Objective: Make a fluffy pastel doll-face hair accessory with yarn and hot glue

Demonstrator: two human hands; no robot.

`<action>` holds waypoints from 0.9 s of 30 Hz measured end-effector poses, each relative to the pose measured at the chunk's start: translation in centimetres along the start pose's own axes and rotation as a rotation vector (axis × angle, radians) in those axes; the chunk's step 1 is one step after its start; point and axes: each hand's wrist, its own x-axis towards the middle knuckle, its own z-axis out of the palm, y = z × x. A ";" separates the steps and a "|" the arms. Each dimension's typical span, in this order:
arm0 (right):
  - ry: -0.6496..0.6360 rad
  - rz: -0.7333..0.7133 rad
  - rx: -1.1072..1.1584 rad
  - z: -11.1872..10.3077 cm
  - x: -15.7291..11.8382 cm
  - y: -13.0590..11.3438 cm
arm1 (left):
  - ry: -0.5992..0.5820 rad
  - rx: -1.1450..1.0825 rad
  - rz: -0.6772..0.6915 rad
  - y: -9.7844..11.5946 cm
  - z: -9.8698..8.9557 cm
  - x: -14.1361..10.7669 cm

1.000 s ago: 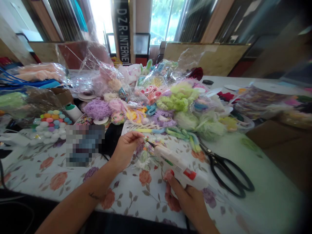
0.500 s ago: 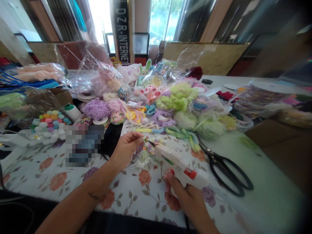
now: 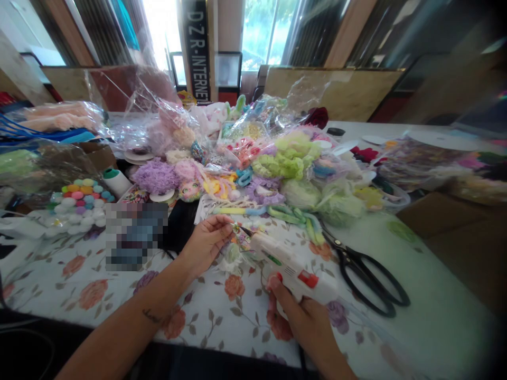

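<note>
My right hand [image 3: 304, 316] is wrapped round the handle of a white hot glue gun [image 3: 293, 264] with red parts, its dark nozzle pointing up and left. The nozzle tip is close to a small flower-like piece [image 3: 236, 228] that my left hand [image 3: 209, 237] pinches between thumb and fingertips. Whether tip and piece touch, I cannot tell. Just below them on the cloth lies a cluster of small colourful flowers and pale netting [image 3: 233, 256], partly hidden by the glue gun and my fingers.
Black-handled scissors [image 3: 368, 274] lie to the right on the flowered tablecloth [image 3: 130, 311]. Across the back runs a heap of craft supplies, with green ruffled trim [image 3: 289, 158] and purple yarn [image 3: 156, 177]. Pompoms [image 3: 81, 206] and a blurred-out patch are at left; a brown box [image 3: 447, 232] is at right.
Both hands keep nearly the same pose, with the glue gun's nozzle still beside the pinched piece. The whole view has shifted very slightly.
</note>
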 end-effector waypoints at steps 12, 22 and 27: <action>0.000 -0.045 0.006 0.1 0.2 0.5 | 0.035 0.000 -0.007 0.0 0.2 -0.1; 0.026 -0.010 0.008 0.1 0.1 0.2 | 0.021 -0.023 -0.021 0.1 0.1 0.0; 0.015 0.014 0.018 0.1 0.1 0.0 | 0.000 -0.002 -0.032 -0.1 -0.1 0.0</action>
